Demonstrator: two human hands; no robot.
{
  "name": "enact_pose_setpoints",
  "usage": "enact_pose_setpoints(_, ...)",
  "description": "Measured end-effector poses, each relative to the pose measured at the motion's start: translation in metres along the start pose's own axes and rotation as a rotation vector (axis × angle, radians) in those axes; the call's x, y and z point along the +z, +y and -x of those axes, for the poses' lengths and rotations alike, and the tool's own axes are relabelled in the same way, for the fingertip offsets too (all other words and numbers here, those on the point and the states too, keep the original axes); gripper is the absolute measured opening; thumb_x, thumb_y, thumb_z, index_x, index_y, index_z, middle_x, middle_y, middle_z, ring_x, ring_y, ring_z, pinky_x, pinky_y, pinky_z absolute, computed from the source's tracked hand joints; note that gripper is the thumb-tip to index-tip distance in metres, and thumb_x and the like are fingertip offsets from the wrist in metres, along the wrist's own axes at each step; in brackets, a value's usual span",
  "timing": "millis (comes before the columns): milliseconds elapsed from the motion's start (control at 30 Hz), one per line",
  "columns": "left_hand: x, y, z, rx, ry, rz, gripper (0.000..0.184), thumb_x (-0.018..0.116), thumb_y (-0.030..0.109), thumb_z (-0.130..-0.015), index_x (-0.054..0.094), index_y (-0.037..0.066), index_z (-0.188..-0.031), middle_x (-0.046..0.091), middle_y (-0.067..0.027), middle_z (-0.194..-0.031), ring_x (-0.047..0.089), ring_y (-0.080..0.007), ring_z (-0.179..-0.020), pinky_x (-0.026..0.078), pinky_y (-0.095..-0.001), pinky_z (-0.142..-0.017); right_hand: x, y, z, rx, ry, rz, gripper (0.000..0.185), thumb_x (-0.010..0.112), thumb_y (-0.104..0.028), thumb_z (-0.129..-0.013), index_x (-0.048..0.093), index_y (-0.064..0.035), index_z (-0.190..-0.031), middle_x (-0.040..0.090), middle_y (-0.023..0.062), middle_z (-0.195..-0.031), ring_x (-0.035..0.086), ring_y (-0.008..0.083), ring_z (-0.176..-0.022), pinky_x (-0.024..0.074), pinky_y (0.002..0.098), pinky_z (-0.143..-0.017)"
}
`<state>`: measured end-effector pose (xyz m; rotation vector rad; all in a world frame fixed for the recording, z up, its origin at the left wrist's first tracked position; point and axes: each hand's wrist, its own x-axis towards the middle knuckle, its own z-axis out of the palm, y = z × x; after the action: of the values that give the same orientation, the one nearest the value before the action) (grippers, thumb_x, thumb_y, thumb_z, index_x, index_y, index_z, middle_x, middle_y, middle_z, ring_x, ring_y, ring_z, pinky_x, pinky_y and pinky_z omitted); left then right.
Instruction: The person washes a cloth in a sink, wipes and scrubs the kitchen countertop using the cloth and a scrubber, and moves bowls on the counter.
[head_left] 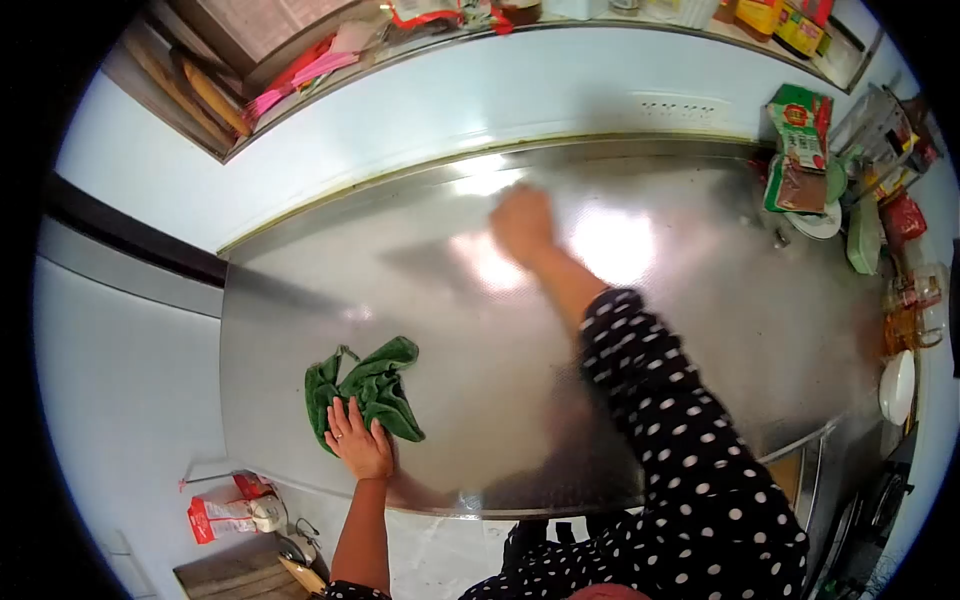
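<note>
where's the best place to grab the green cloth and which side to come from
Likely the bunched folds mid-cloth, pinched from above and the person's near side. The green cloth lies crumpled on the metal countertop, so those ridges should give fingers something to close on. The left hand rests on its near part, fingers spread.

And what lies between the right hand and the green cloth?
Just bare metal worktop between right hand and green cloth, in the head view.

Left hand (360, 445) flat on a green cloth (380, 382) toward the table's (480, 400) front-left corner — right hand (523, 225), blurred, near its back edge.
</note>
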<state>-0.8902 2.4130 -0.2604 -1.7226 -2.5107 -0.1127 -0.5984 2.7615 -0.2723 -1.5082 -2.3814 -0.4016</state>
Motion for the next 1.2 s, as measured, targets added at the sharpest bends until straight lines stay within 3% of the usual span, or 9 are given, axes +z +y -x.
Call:
enact_pose_setpoints(67, 0.0, 0.002, -0.004, -0.016, 0.012, 0.007, 0.054, 0.047, 0.033, -0.09, 0.041, 0.009, -0.139, 0.027, -0.0126, -0.152, 0.022, -0.0339, -0.14, 0.015, -0.0576, -0.109, -0.017, -0.058, 0.021, -0.028, 0.549, -0.354, 0.022, 0.053, -0.015, -0.078, 0.065, -0.0022, -0.092, 0.065, 0.0145, -0.098, 0.059, 0.0306, -0.093, 0.0469, 0.0473, -0.078)
enact_pose_setpoints(100, -0.001, 0.002, -0.005, -0.001, 0.018, 0.019, 0.054, 0.047, 0.033, -0.09, 0.041, 0.009, -0.138, 0.027, -0.013, -0.151, 0.022, -0.0342, -0.14, 0.015, -0.0577, -0.109, -0.028, -0.051, 0.017, -0.045, 0.558, -0.357, 0.022, 0.053, -0.015, -0.078, 0.065, -0.0022, -0.092, 0.065, 0.0145, -0.098, 0.059, 0.0306, -0.093, 0.0469, 0.0473, -0.078)
enact_pose_setpoints(167, -0.006, 0.002, 0.004, -0.021, 0.004, 0.036, 0.054, 0.048, 0.034, -0.09, 0.041, 0.008, -0.138, 0.028, -0.0134, -0.151, 0.022, -0.0344, -0.14, 0.015, -0.0579, -0.109, -0.029, -0.013, 0.023, -0.093, -0.166, -0.219, 0.024, 0.052, -0.013, -0.078, 0.062, -0.004, -0.098, 0.062, 0.0171, -0.1, 0.057, 0.0345, -0.092, 0.0454, 0.0469, -0.081)
enact_pose_setpoints(267, -0.013, 0.008, -0.002, -0.029, -0.003, 0.064, 0.055, 0.05, 0.034, -0.089, 0.044, 0.007, -0.136, 0.029, -0.0145, -0.15, 0.022, -0.0359, -0.139, 0.016, -0.0586, -0.108, 0.006, 0.092, 0.054, 0.402, 0.216, -0.46, 0.016, 0.05, -0.012, -0.079, 0.061, 0.0003, -0.075, 0.059, 0.0238, -0.09, 0.055, 0.0392, -0.087, 0.0422, 0.0506, -0.077)
enact_pose_setpoints(333, -0.015, 0.006, -0.004, -0.038, 0.015, 0.067, 0.055, 0.051, 0.034, -0.089, 0.044, 0.007, -0.136, 0.029, -0.0148, -0.15, 0.022, -0.0364, -0.139, 0.016, -0.059, -0.108, 0.016, 0.177, 0.077, 0.137, 0.09, 0.135, 0.032, 0.055, -0.014, -0.083, 0.06, 0.0026, -0.109, 0.054, 0.0242, -0.122, 0.051, 0.041, -0.111, 0.0413, 0.0448, -0.097)
enact_pose_setpoints(367, -0.015, 0.006, -0.002, -0.006, 0.013, 0.068, 0.056, 0.052, 0.034, -0.088, 0.044, 0.006, -0.136, 0.029, -0.0151, -0.15, 0.023, -0.0369, -0.138, 0.015, -0.0594, -0.108, 0.02, 0.189, 0.086, 0.597, 0.355, -0.373, 0.045, 0.063, -0.018, -0.082, 0.055, 0.0006, -0.122, 0.049, 0.0219, -0.132, 0.046, 0.0408, -0.121, 0.0379, 0.0418, -0.104)
enact_pose_setpoints(700, -0.022, 0.005, -0.003, -0.008, -0.021, 0.1, 0.058, 0.055, 0.033, -0.086, 0.042, 0.008, -0.138, 0.029, -0.0149, -0.149, 0.022, -0.0367, -0.138, 0.017, -0.062, -0.106, -0.04, 0.143, 0.081, 0.777, -0.018, 0.066, 0.026, 0.064, -0.032, -0.085, 0.07, -0.0105, -0.099, 0.061, 0.0159, -0.102, 0.059, 0.0342, -0.096, 0.0498, 0.044, -0.082)
enact_pose_setpoints(1067, -0.016, -0.006, -0.009, 0.025, -0.059, 0.174, 0.063, 0.057, 0.034, -0.082, 0.043, 0.004, -0.135, 0.03, -0.0204, -0.147, 0.021, -0.0417, -0.137, 0.014, -0.0645, -0.105, 0.042, -0.198, -0.157, 0.222, 0.138, -0.254, 0.015, 0.059, -0.018, -0.081, 0.07, -0.008, -0.082, 0.063, 0.0141, -0.095, 0.063, 0.0349, -0.091, 0.0516, 0.0474, -0.077)
enact_pose_setpoints(1200, -0.021, -0.01, -0.011, 0.038, -0.089, 0.222, 0.063, 0.059, 0.035, -0.082, 0.043, 0.004, -0.135, 0.029, -0.0209, -0.147, 0.02, -0.0419, -0.138, 0.014, -0.065, -0.104, 0.049, -0.221, -0.176, 0.213, 0.018, -0.262, 0.02, 0.054, -0.019, -0.084, 0.07, -0.0081, -0.089, 0.064, 0.0161, -0.1, 0.062, 0.0334, -0.096, 0.0524, 0.0445, -0.08)
